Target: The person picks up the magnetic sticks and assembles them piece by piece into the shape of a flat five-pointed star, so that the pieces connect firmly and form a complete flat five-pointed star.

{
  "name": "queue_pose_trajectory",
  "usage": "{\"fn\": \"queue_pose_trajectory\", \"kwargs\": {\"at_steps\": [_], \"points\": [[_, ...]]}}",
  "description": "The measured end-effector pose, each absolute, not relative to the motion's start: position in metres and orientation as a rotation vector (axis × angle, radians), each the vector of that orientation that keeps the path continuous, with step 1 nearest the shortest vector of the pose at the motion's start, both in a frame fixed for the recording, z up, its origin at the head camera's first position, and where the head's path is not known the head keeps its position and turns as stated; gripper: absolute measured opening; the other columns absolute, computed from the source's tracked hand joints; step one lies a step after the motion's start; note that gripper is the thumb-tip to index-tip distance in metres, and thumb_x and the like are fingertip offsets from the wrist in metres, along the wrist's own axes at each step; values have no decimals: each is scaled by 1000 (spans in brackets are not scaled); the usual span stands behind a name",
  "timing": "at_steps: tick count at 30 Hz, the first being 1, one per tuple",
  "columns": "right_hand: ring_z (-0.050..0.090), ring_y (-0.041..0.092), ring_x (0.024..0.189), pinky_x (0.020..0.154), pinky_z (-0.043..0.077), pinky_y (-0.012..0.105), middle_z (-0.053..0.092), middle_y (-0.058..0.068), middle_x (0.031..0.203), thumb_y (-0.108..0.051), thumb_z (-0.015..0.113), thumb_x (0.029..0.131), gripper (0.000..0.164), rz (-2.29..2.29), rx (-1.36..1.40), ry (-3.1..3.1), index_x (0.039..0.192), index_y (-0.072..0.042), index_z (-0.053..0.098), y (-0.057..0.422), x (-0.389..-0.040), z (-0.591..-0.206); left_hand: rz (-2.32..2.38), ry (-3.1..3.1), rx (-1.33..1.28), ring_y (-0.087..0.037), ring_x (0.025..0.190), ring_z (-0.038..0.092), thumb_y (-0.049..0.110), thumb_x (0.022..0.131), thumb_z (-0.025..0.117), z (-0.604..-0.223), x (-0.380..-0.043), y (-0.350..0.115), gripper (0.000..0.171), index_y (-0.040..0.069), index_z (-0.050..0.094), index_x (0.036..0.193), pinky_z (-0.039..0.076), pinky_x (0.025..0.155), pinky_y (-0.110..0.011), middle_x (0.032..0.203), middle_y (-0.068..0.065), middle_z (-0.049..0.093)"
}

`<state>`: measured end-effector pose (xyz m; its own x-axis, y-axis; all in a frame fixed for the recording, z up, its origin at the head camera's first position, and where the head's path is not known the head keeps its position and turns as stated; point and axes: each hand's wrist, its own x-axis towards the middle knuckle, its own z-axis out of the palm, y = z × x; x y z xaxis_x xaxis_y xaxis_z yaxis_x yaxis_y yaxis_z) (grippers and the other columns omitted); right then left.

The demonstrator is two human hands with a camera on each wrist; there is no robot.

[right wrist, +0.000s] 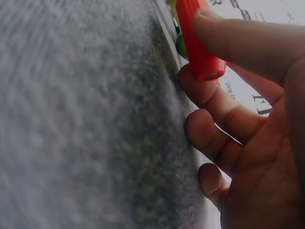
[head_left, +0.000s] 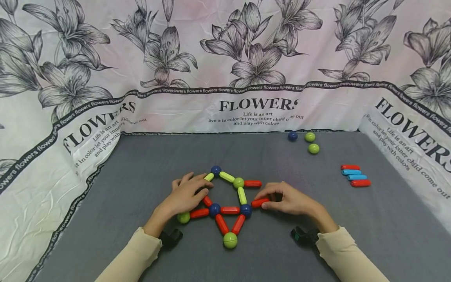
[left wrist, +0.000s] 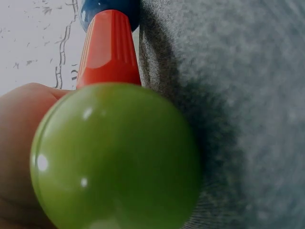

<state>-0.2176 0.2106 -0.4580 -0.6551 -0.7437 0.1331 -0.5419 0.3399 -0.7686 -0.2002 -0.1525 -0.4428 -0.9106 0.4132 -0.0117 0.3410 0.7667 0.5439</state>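
A flat figure of magnetic rods and balls lies on the grey table. My left hand [head_left: 188, 192] holds its left side, fingers bent over a yellow-green rod [head_left: 209, 177] and thumb at a red rod [head_left: 207, 201]; the joint beneath is hidden. Beside that wrist is a green ball [left wrist: 116, 157] on the end of another red rod [left wrist: 109, 47]. Between thumb and fingers, my right hand [head_left: 289, 197] pinches a red magnetic rod [head_left: 260, 202], its far end right by the blue ball [head_left: 246, 210]. Above it, a further red rod [head_left: 253, 183] sticks out from a green ball [head_left: 238, 182].
At the back right lie a loose blue ball [head_left: 292, 136] and two green balls [head_left: 313, 148]. Red rods [head_left: 360, 183] and blue rods [head_left: 351, 172] lie in a row to the right. A flowered cloth [head_left: 260, 109] borders the table behind and at the sides.
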Motion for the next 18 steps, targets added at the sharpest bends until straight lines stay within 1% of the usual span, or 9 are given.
{"fn": "queue_pose_trajectory", "kwargs": {"at_steps": [2, 6, 14, 18], "points": [[57, 6, 73, 64, 48, 24, 72, -7, 102, -20, 75, 93, 22, -1224, -1205, 2342, 115, -22, 76, 209, -217, -459, 833, 2831, 610, -50, 152, 21, 27, 105, 53, -443, -200, -153, 28, 24, 70, 128, 15, 110, -71, 160, -11, 44], [56, 7, 72, 63, 47, 24, 72, -5, 101, -17, 75, 93, 22, -1245, -1222, 2347, 115, -20, 76, 206, -215, -459, 830, 2832, 609, -51, 152, 20, 27, 105, 53, -444, -200, -152, 28, 24, 70, 128, 15, 110, -70, 160, -11, 43], [54, 10, 73, 65, 47, 24, 68, -3, 99, -20, 77, 92, 23, -1260, -1085, 2453, 115, -17, 73, 205, -212, -458, 816, 2831, 609, -50, 153, 20, 27, 106, 52, -444, -200, -152, 29, 24, 69, 128, 16, 110, -70, 161, -10, 43], [55, 11, 71, 63, 46, 25, 67, 0, 95, -16, 75, 93, 18, -1345, -992, 2490, 111, -13, 71, 207, -212, -458, 811, 2831, 608, -50, 153, 20, 27, 106, 52, -443, -200, -152, 29, 24, 70, 128, 16, 110, -70, 160, -10, 44]]}}
